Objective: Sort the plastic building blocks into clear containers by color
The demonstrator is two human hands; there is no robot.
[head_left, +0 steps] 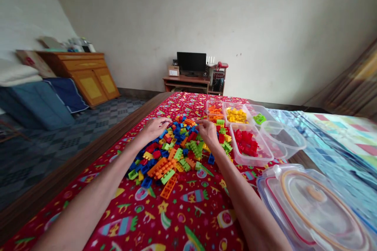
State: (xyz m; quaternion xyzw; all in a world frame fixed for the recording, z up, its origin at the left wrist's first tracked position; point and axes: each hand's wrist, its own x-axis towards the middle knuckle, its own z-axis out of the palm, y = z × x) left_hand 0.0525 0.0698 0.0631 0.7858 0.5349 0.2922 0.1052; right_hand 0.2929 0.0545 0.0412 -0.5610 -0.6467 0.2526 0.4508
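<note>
A mixed pile of toy building blocks [167,160] in blue, green, orange, red and yellow lies on the red patterned cloth [188,211]. My left hand [154,129] is at the pile's far left edge, its fingers closed; what is between them is too small to make out. At the far right side of the pile, my right hand [207,131] has its fingers pinched together, and their tips are partly hidden. To its right stand clear plastic boxes: one with orange blocks [215,113], one with yellow blocks [236,115], one with red blocks [246,143] and one with green blocks [259,118].
A round clear tub [284,139] stands right of the red blocks' box. Stacked clear lids [315,208] lie at the near right. Patterned blue bedding [297,125] borders the cloth. A desk with a monitor [191,62] and a wooden cabinet [85,72] stand farther back.
</note>
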